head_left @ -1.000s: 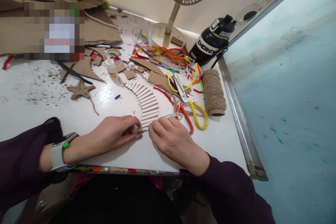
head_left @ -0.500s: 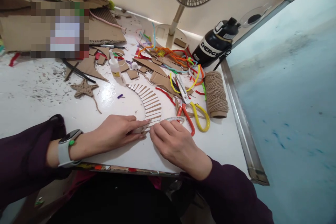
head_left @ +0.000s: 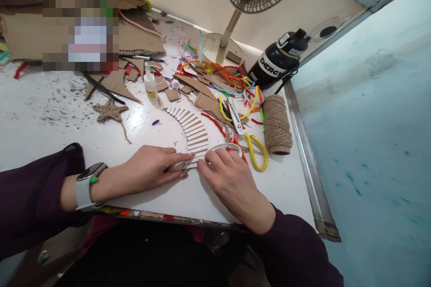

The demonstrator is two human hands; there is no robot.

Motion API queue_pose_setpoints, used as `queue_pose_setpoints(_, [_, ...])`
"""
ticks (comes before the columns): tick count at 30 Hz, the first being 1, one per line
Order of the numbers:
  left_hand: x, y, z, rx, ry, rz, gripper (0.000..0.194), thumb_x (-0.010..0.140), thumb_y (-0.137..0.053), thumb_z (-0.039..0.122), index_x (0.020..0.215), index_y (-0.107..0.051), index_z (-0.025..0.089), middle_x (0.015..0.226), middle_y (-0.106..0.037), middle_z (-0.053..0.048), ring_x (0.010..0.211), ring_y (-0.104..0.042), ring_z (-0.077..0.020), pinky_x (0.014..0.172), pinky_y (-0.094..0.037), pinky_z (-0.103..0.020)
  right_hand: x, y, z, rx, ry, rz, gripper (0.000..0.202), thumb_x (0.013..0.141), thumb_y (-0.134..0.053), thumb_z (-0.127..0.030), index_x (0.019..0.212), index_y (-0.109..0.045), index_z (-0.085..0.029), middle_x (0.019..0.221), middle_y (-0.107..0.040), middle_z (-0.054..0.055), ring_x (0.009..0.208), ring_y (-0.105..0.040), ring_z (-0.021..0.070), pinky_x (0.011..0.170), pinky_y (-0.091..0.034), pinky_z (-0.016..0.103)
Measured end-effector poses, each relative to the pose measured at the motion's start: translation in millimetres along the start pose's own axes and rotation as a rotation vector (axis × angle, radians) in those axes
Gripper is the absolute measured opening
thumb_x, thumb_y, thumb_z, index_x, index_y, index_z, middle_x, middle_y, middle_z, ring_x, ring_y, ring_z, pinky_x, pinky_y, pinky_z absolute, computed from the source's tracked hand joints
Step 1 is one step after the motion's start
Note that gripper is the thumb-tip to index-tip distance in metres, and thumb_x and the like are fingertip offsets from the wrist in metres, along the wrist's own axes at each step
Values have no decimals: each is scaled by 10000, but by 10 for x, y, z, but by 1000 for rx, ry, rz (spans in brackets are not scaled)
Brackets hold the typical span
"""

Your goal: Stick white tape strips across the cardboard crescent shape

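Observation:
A curved cardboard crescent (head_left: 197,133) with white stripes across it lies on the white table. My left hand (head_left: 150,166) rests palm down at its near end, index finger stretched onto the stripes and thumb along the lower edge. Beside that end, my right hand (head_left: 232,179) is curled round a white roll of tape (head_left: 218,147); its rim shows above the knuckles, and the fingertips are partly hidden. Just past the roll lie scissors (head_left: 251,145) with yellow and red handles, blades apart.
A glue bottle (head_left: 150,83) stands behind the crescent. A twine star (head_left: 110,110) lies on the left. Cardboard scraps (head_left: 205,103) and pipe cleaners (head_left: 224,71) crowd the back. To the right are a twine spool (head_left: 276,121) and a black bottle (head_left: 274,63); a fan (head_left: 226,38) stands behind.
My right hand has shifted slightly right, away from the crescent, and more of the tape roll shows. My left hand keeps its place on the crescent. The view has shifted slightly.

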State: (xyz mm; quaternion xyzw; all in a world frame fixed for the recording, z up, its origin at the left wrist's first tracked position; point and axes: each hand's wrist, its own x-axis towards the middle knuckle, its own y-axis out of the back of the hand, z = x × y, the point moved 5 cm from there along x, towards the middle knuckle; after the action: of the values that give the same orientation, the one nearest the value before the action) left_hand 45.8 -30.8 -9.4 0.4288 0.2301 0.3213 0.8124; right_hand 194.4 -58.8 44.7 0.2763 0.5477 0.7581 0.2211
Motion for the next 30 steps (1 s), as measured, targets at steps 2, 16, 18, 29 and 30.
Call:
queue_pose_setpoints(2, [1, -1, -2, 2, 7, -10, 472, 913, -510, 472, 1355, -532, 310, 831, -670, -5, 671, -626, -143, 577, -369, -227, -4, -20, 14, 20, -27, -17, 149, 907, -520, -110, 821, -629, -162, 790, -586, 60, 749, -423, 206, 664, -293, 344])
queue_pose_setpoints(16, [16, 33, 29, 1, -7, 27, 441, 908, -520, 450, 1318, -563, 290, 808, -681, 0, 600, -600, -129, 549, -355, -225, -31, -49, 50, 78, -153, -46, 103, 873, -621, -175, 770, -622, -177, 752, -588, 44, 748, -452, 206, 658, -277, 338])
queue_pose_setpoints(18, [12, 34, 34, 4, -11, 30, 433, 907, -524, 443, 1306, -572, 280, 785, -673, 4, 569, -584, -118, 536, -353, -221, -25, -65, 55, 48, -167, -40, 126, 877, -618, -169, 751, -618, -178, 733, -585, 44, 731, -445, 204, 648, -265, 339])
queue_pose_setpoints(29, [-88, 150, 178, 278, -371, 391, 251, 916, -539, 280, 1096, -686, 185, 1017, -712, -109, 930, -663, -240, 806, -512, -367, -14, -101, 80, 73, -151, -24, 135, 897, -575, -126, 781, -622, -175, 754, -579, 49, 744, -438, 207, 667, -298, 333])
queue_pose_setpoints(30, [-91, 140, 179, 271, -416, 385, 250, 914, -544, 255, 1110, -675, 169, 1115, -701, -124, 1025, -648, -251, 882, -508, -382, -15, -106, 85, 80, -149, -36, 122, 895, -582, -133, 789, -625, -176, 761, -581, 50, 748, -441, 207, 672, -302, 333])
